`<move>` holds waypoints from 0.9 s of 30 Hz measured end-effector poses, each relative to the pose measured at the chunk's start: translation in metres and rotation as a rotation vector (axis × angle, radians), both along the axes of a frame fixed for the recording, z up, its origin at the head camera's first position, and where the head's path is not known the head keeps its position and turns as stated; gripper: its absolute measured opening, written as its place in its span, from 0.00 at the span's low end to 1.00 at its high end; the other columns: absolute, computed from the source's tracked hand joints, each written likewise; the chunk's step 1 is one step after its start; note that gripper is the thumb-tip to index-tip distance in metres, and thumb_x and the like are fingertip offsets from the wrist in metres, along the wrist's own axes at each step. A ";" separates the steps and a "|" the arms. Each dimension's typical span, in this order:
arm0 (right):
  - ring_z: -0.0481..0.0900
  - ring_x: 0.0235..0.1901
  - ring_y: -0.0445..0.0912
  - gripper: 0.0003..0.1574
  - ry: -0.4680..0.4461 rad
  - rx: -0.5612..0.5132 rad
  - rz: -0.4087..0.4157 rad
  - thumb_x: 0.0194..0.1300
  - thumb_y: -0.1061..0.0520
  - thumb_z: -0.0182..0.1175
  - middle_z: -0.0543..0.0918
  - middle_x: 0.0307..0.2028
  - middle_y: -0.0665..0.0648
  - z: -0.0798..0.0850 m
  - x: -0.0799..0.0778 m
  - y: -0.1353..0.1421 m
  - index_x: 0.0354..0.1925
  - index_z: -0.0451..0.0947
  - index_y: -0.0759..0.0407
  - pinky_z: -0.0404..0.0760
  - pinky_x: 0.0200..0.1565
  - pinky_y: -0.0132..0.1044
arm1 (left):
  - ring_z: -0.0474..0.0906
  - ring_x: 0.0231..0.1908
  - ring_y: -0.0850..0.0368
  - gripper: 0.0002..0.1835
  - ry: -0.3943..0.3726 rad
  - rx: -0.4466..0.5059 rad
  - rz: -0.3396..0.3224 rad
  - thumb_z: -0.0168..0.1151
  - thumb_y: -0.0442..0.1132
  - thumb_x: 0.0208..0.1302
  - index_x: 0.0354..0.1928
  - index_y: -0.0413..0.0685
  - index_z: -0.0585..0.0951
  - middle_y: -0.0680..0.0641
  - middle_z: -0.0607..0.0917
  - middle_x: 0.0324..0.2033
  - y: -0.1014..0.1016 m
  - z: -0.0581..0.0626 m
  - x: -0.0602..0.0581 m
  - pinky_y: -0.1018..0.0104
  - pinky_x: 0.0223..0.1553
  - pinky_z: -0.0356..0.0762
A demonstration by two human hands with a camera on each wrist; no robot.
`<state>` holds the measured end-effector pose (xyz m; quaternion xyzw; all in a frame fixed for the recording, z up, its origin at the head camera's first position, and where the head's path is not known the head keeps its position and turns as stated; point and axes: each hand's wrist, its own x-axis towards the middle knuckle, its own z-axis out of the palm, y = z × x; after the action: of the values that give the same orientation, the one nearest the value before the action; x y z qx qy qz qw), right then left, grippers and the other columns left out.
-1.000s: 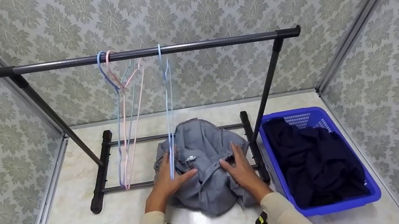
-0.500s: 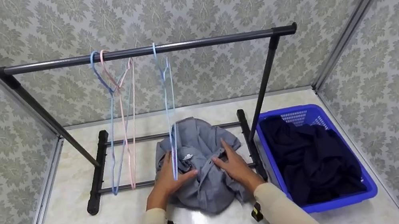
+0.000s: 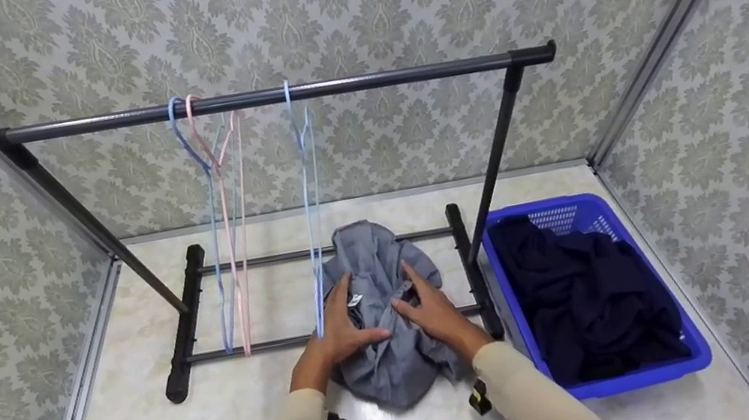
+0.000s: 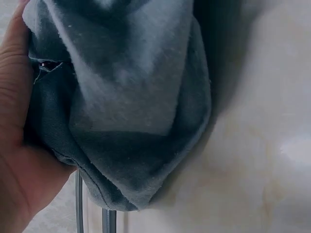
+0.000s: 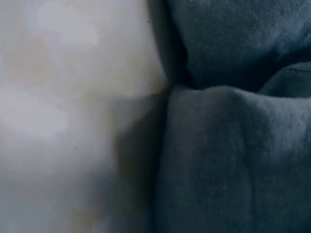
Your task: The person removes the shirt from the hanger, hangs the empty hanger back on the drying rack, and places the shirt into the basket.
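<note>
A crumpled grey shirt (image 3: 371, 256) with a small white label lies on the floor under the rack; dark-grey folds of the shirt (image 4: 126, 107) fill much of the left wrist view. My left hand (image 3: 343, 333) rests against the shirt's left side, thumb stretched across the cloth and index finger pointing away. From the other side my right hand (image 3: 437, 310) presses on the shirt with thumb and index finger spread. The cloth bunches between both hands, and the other fingers are largely hidden. In the right wrist view only shirt folds and floor appear.
A dark clothes rack (image 3: 398, 78) spans the scene. Blue and pink hangers (image 3: 225, 227) hang at its left, and light-blue hanger wire (image 3: 309, 213) hangs close to my left hand. A blue basket (image 3: 698, 350) with dark clothing (image 3: 595, 302) stands at the right.
My left hand has moved right, pushing the left side of the shirt inward, so the bundle is narrower. My right hand has shifted slightly left. The hangers have swung a little.
</note>
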<state>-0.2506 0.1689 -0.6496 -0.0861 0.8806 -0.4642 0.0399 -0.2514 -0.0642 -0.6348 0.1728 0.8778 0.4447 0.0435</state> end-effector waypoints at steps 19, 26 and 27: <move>0.51 0.77 0.71 0.68 0.306 0.308 0.034 0.59 0.29 0.70 0.49 0.82 0.67 0.012 0.063 0.025 0.83 0.48 0.49 0.57 0.70 0.74 | 0.63 0.72 0.30 0.68 0.055 -0.097 0.019 0.86 0.56 0.42 0.80 0.42 0.56 0.28 0.64 0.74 0.005 -0.004 0.004 0.38 0.70 0.67; 0.52 0.77 0.72 0.72 0.389 0.480 0.074 0.52 0.24 0.71 0.48 0.82 0.65 -0.007 0.071 0.027 0.82 0.50 0.46 0.58 0.66 0.79 | 0.63 0.73 0.31 0.64 0.033 -0.040 0.022 0.87 0.48 0.43 0.80 0.41 0.57 0.28 0.65 0.73 0.000 0.001 0.003 0.38 0.71 0.65; 0.52 0.77 0.73 0.71 0.385 0.480 0.070 0.52 0.25 0.71 0.49 0.82 0.66 -0.011 0.069 0.026 0.82 0.50 0.47 0.59 0.66 0.79 | 0.62 0.73 0.31 0.64 0.022 -0.033 0.016 0.86 0.48 0.45 0.80 0.41 0.57 0.28 0.65 0.73 -0.001 0.002 0.003 0.39 0.72 0.64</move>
<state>-0.1813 0.1948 -0.6609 -0.1907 0.9531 -0.2163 -0.0924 -0.2488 -0.0653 -0.6330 0.1700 0.8867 0.4286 0.0335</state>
